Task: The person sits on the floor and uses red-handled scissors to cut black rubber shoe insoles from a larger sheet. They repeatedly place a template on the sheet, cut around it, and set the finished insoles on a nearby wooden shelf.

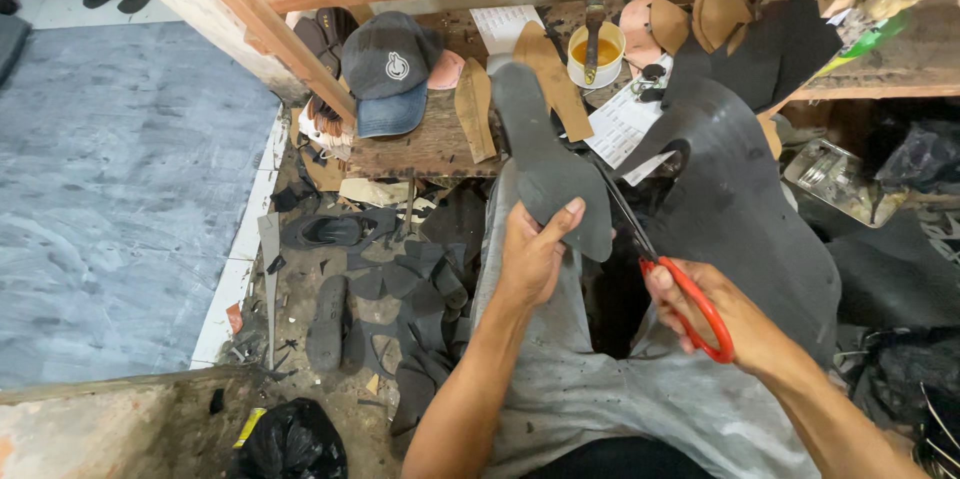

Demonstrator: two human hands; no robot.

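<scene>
My left hand (535, 257) grips a dark grey shoe sole (545, 154) by its wide end, thumb on top, the narrow heel end pointing away from me. My right hand (715, 314) holds red-handled scissors (668, 274), fingers through the loops; the blades run up along the sole's right edge. Under the scissors lies a large sheet of black rubber (740, 199), draped over my right knee. My lap is covered by grey, stained trousers (600, 389).
A low wooden bench (430, 144) carries a dark cap (388, 67), tan insoles (475, 109), a cup of yellow glue (596, 54) and papers. Black rubber offcuts and soles (380, 279) litter the floor at left. A grey mat (110, 189) covers the far left floor.
</scene>
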